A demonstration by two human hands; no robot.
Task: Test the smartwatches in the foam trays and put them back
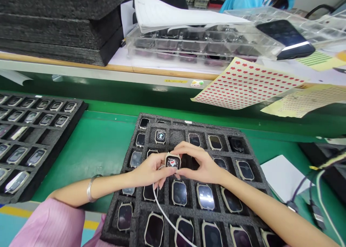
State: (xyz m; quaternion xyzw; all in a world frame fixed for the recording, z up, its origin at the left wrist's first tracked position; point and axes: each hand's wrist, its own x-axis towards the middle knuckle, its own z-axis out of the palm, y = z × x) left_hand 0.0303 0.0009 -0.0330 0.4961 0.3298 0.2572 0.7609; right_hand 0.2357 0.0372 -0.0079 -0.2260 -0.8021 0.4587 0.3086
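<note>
Over the foam tray in front of me, both hands hold one smartwatch (173, 162) with a lit screen and no strap. My left hand (152, 169) grips its left side, with the thumb along the lower edge. A white cable (165, 218) runs from under those left fingers down toward the front of the tray. The thumb and fingers of my right hand (201, 163) close around the watch's right side. Below lies the black foam tray (137, 218), its pockets filled with several watches. One of these, a watch (160, 136) behind my left hand, also has a lit face.
Another foam tray (78, 108) of watches lies at left. Stacked black foam (54, 27) and clear plastic trays (194, 45) sit on the shelf, with a phone (286, 38). Sticker sheets (243, 85) hang from its edge. White paper (286, 176) and cables (315, 211) lie right.
</note>
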